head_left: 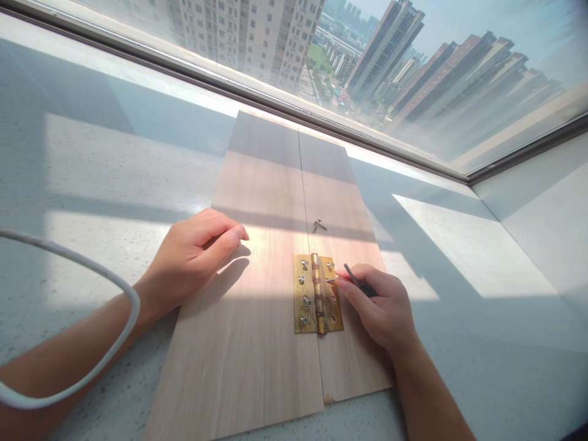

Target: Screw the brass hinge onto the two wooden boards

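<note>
A brass hinge [316, 294] lies open across the seam between two pale wooden boards, one leaf on the left board [248, 343] and one on the right board [353, 367]. Several screws stand in the left leaf's holes. My right hand [379, 300] is closed at the hinge's right edge. A thin dark rod-like tool [356, 280] sticks out of its grip, and a small screw [331, 280] meets its fingertips over the right leaf. My left hand [197, 254] is loosely closed above the left board, thumb against index finger; nothing shows between them.
Loose screws [318, 225] lie on the right board beyond the hinge. A white cable [110, 275] arcs across the left foreground. The boards rest on a speckled pale sill [105, 177], bounded by a window frame [193, 79] behind and a white wall [542, 202] at right.
</note>
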